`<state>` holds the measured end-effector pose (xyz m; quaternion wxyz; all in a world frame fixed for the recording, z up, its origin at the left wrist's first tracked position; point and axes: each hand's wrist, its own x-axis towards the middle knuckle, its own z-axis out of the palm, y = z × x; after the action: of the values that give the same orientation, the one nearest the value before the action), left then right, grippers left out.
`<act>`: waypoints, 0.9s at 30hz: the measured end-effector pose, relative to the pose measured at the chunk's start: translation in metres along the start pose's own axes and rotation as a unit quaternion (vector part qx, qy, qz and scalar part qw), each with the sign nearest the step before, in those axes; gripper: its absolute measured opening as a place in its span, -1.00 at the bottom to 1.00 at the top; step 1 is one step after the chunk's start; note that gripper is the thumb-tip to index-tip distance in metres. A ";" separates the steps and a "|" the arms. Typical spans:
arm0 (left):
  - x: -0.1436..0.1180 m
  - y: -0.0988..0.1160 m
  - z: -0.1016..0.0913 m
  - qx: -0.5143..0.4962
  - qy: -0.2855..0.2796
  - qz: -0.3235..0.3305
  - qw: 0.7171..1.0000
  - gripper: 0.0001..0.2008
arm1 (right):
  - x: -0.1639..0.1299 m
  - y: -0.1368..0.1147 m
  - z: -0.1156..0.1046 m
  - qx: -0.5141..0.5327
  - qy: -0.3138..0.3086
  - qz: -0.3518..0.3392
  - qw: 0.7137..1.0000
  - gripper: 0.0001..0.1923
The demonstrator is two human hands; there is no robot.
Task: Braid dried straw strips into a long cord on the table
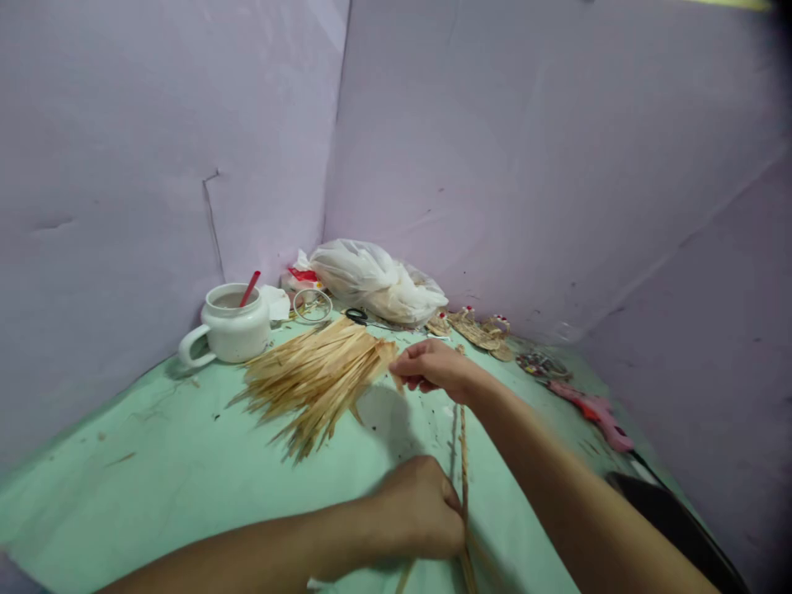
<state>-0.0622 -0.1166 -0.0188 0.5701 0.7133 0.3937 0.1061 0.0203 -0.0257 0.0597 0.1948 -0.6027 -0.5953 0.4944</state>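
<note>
My left hand [417,507] is closed around a thin braided straw cord [464,462] near the front of the green table [154,487]. The cord runs away from me toward my right hand [433,367]. That hand reaches to the near end of a pile of pale dried straw strips [315,375] and pinches the tip of a strip there. The pile fans out to the left across the middle of the table.
A white pot [230,326] with a red stick stands at the back left, beside a metal ring [311,304] and black scissors [357,315]. A white plastic bag [374,280] fills the corner. Woven straw pieces [479,328] and a pink glue gun [594,412] lie right. Purple walls enclose the table.
</note>
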 end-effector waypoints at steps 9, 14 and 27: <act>0.003 0.001 0.003 0.023 0.007 0.001 1.000 -0.83 | -0.101 0.077 -0.072 -0.285 0.015 0.084 0.955 -0.73; 0.002 0.006 0.002 0.009 -0.014 0.006 1.000 -0.87 | -0.094 0.100 -0.069 -0.255 0.183 0.053 0.948 -0.76; 0.002 0.009 0.002 0.035 -0.028 0.002 0.999 -0.90 | -0.041 0.060 -0.034 -0.429 0.159 0.094 0.884 -0.73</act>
<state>-0.0558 -0.1174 -0.0122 0.5551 0.7364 0.3797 0.0735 0.0883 -0.0641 0.0404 -0.0381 -0.7513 -0.6505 0.1047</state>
